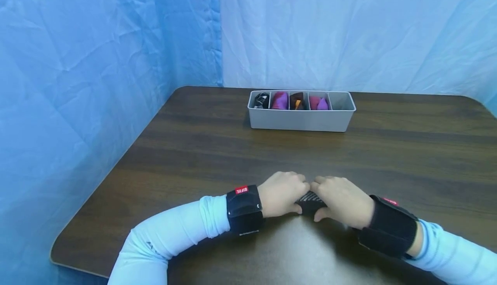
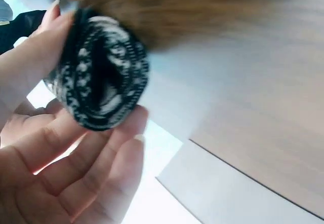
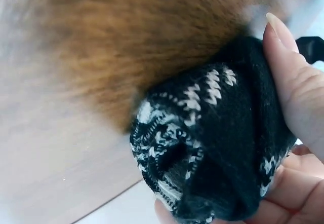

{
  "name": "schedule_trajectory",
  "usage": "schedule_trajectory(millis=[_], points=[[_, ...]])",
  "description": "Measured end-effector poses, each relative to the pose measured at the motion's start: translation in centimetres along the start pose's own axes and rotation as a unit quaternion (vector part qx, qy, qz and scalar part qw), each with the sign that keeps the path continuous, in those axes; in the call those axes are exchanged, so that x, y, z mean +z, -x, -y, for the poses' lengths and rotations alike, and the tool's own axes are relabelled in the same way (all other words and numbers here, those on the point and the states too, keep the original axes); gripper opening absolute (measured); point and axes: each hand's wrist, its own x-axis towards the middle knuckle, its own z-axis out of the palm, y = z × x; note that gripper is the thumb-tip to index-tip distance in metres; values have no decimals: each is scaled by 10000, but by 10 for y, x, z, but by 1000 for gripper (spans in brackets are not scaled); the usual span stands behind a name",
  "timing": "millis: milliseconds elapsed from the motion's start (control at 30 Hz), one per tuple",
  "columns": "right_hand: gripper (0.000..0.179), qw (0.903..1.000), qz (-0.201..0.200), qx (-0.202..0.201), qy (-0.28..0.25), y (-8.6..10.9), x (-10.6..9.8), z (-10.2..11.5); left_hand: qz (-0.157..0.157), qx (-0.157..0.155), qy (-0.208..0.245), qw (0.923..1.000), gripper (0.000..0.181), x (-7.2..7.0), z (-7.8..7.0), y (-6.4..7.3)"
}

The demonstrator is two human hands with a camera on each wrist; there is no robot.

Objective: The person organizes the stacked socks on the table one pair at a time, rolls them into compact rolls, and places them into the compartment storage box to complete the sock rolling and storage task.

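Observation:
In front of me, a rolled black sock [image 1: 309, 205] with a white knitted pattern is held up between both hands over the table. My left hand [image 1: 281, 194] grips its left end, thumb on one side and fingers curled on the other. The left wrist view shows the spiral end of the rolled sock [image 2: 134, 82] facing the camera. On the opposite end, my right hand [image 1: 343, 201] pinches the roll between thumb and fingers. A looser fold of the sock [image 3: 223, 127] shows in the right wrist view.
A grey divided box [image 1: 299, 121] stands near the far edge of the dark wooden table [image 1: 186, 147]. Several of its compartments hold folded cloth items, among them a purple bundle [image 1: 280, 101]; the rightmost compartment [image 1: 341, 101] shows bare. Blue cloth [image 1: 97, 60] hangs around the table.

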Motion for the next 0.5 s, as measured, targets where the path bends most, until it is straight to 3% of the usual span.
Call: schedule_trajectory(millis=[133,300,500], points=[[38,9998,41,-88,-190,2,0,-3,27,99,-198,9998,35,1,-1,-2],[31,9986,115,-222,-473,4,-2,-6,51,183,-81,9998,32,4,1,-2],[39,9997,-44,-253,53,5,-3,-1,209,172,-68,9996,33,1,2,-5]])
